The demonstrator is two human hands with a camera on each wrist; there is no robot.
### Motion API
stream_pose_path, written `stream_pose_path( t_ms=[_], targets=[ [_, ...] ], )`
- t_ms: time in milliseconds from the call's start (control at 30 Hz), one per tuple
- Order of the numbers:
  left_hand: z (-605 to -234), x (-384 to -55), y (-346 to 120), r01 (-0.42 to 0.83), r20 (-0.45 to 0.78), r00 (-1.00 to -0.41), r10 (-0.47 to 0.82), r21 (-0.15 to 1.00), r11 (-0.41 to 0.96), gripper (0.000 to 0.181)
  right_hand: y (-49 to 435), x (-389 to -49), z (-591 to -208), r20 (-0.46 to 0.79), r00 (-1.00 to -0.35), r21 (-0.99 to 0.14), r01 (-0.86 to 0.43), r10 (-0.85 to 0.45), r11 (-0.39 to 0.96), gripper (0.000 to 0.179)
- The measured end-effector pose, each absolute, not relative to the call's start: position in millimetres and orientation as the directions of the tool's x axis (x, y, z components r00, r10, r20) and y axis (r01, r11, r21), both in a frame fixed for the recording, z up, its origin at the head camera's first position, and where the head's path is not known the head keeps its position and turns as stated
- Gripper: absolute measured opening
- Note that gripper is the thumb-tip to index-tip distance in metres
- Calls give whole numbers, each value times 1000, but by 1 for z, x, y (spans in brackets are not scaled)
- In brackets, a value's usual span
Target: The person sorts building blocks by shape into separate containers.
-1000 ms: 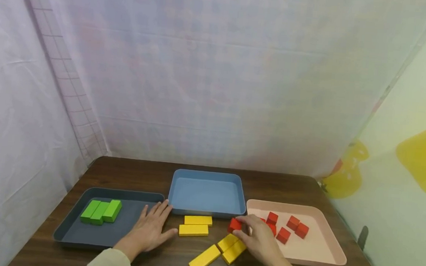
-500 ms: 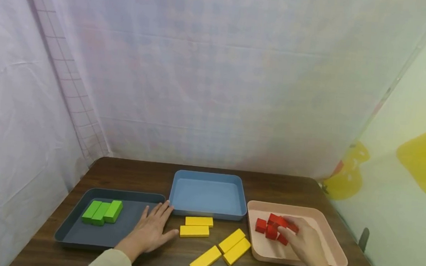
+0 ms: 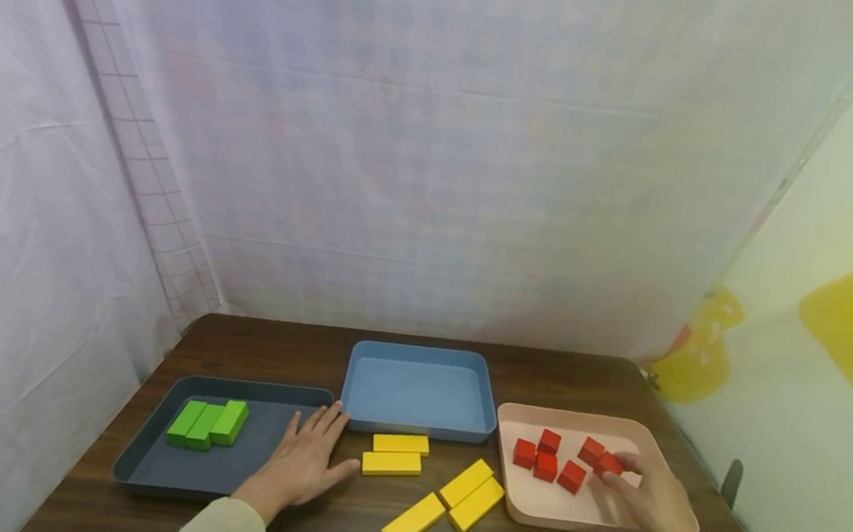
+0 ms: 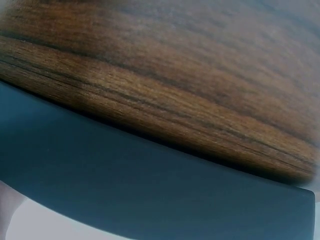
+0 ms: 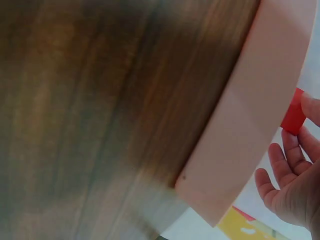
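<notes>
My left hand (image 3: pixel 306 461) lies flat with fingers spread, at the right rim of the dark grey tray (image 3: pixel 266 487). Three green blocks (image 3: pixel 204 426) lie side by side in that tray. My right hand (image 3: pixel 652 497) is over the right part of the pink tray (image 3: pixel 528 499), its thumb and fingertips at a red cube (image 3: pixel 609 464). In the right wrist view, the thumb and a finger pinch a red cube (image 5: pixel 294 112) just past the tray wall, the other fingers loosely curled. Several more red cubes (image 3: pixel 546 467) sit in the tray's left and middle.
A blue tray (image 3: pixel 420 387) with nothing in it stands at the back middle. Several yellow blocks (image 3: pixel 412 522) lie on the brown wooden table (image 3: pixel 346 527) between the hands. Curtains hang behind the table. The left wrist view shows the dark tray's outer wall (image 4: pixel 175 190).
My right hand has carried a red cube from beside the yellow blocks into the pink tray, moving right across the other cubes. The left hand has stayed in place.
</notes>
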State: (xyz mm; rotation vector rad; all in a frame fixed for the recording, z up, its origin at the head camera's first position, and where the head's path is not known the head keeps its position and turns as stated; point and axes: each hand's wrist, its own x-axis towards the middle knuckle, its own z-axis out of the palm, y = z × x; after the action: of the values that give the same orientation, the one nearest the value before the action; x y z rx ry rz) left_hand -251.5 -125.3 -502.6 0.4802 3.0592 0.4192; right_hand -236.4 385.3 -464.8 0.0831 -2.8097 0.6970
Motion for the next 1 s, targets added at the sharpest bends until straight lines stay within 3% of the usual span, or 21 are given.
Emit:
stream_pose_path(
  t_ms=[233, 767, 1000],
  targets=[
    [-503, -252, -125, 299, 21, -952, 304, 261, 918, 85, 382, -242, -480, 346, -934, -376, -225, -89, 899, 27],
    [-501, -251, -124, 302, 13, -951, 310, 271, 914, 85, 374, -248, -486, 284, -959, -390, -137, -22, 910, 39],
    [-502, -251, -125, 292, 16, -954, 299, 261, 920, 85, 363, -247, -483, 361, -931, -403, -199, -44, 893, 43]
  ],
)
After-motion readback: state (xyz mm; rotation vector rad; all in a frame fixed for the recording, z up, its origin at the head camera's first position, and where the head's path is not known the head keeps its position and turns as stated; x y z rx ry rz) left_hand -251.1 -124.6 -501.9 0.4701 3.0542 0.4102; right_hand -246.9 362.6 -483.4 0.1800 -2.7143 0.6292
